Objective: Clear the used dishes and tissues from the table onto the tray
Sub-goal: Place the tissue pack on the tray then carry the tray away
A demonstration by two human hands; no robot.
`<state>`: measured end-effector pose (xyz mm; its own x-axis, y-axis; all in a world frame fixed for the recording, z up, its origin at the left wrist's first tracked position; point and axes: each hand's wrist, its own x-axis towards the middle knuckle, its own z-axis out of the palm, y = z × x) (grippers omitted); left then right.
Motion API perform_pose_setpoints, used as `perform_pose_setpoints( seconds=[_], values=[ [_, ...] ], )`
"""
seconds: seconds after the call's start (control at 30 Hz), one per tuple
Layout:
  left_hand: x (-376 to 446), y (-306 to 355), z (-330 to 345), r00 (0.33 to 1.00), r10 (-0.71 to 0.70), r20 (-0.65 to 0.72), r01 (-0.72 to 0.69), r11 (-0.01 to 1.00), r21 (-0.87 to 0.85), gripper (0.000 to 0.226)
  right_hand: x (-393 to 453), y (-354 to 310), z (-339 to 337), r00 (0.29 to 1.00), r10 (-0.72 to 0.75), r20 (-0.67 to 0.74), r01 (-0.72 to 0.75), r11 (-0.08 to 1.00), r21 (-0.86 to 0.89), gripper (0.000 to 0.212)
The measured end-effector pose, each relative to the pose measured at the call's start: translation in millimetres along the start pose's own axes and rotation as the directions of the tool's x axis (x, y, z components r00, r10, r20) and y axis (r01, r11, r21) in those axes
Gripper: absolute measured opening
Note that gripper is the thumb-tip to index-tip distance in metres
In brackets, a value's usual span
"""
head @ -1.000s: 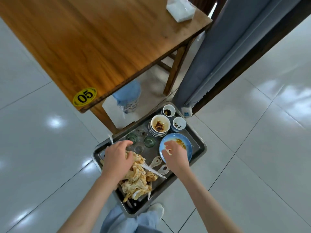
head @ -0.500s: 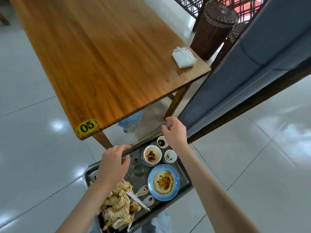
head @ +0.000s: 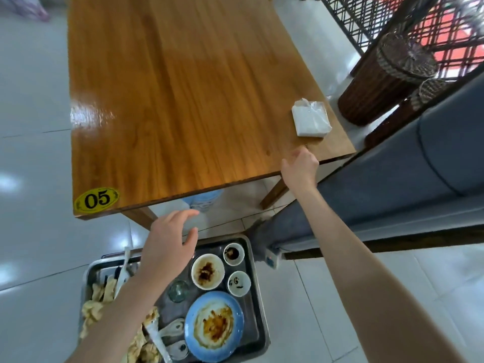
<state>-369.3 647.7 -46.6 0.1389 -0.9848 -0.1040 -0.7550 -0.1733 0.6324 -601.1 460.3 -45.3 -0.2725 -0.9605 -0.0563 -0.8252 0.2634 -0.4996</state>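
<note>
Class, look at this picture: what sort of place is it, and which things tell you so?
Probably a restaurant: the wooden table bears a numbered sticker, and a metal tray holds used dishes.

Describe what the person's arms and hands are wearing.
Nothing shows on either. The left hand and right hand are bare, with no gloves, rings, watch or bracelet visible. Both forearms are uncovered as far as the frame's lower edge; no sleeve is in view.

Wooden table [head: 183, 100], tissue packet [head: 311, 119] near its right corner, yellow number sticker [head: 96, 199]
</note>
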Motion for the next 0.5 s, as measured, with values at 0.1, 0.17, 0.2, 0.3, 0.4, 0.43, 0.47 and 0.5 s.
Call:
perform_pose_setpoints(
  seconds=[0.1, 0.17, 0.2, 0.3, 0.4, 0.43, 0.47, 0.5],
  values=[
    [5.3, 0.6, 0.7, 1.0, -0.019, -0.009, 0.019, 1.0, 0.005, 0.032, 27.0, 2.6, 6.2, 0.998, 0.053, -0.027, -0.053, 0.999, -0.001, 0.035],
    [6.1, -3.5, 0.9, 0.999, -0.042, -0.007, 0.042, 0.999, 0.017, 0.031, 46.1, 2.1, 8.5, 0.998, 0.06, -0.024, -0.061, 0.997, -0.046, 0.038],
    [6.3, -6.4, 0.5, 0.998, -0.058, 0.0, 0.058, 0.998, 0.024, 0.031, 54.6, 1.1, 8.9, 0.998, 0.064, -0.011, -0.064, 0.993, -0.099, 0.04],
    [7.1, -14.0, -2.5, 0.996, -0.091, 0.014, 0.091, 0.995, 0.042, 0.031, 75.7, -3.1, 9.6, 0.995, 0.061, 0.075, -0.042, 0.972, -0.231, 0.049],
    [9.3, -17.5, -9.0, 0.995, -0.096, 0.007, 0.096, 0.994, 0.056, 0.03, 90.7, -4.7, 11.0, 0.987, 0.033, 0.156, 0.005, 0.971, -0.237, 0.056],
    [10.1, -18.3, -11.5, 0.995, -0.098, 0.003, 0.098, 0.993, 0.059, 0.029, 94.1, -4.1, 11.1, 0.983, 0.029, 0.182, 0.017, 0.969, -0.247, 0.057],
    [10.5, -19.0, -13.4, 0.995, -0.102, 0.002, 0.101, 0.993, 0.061, 0.03, 96.5, -3.3, 11.2, 0.977, 0.03, 0.213, 0.027, 0.965, -0.261, 0.058],
    [10.8, -19.9, -15.0, 0.994, -0.108, 0.004, 0.107, 0.992, 0.066, 0.03, 98.4, -2.9, 11.6, 0.97, 0.032, 0.242, 0.037, 0.962, -0.272, 0.059]
  ],
)
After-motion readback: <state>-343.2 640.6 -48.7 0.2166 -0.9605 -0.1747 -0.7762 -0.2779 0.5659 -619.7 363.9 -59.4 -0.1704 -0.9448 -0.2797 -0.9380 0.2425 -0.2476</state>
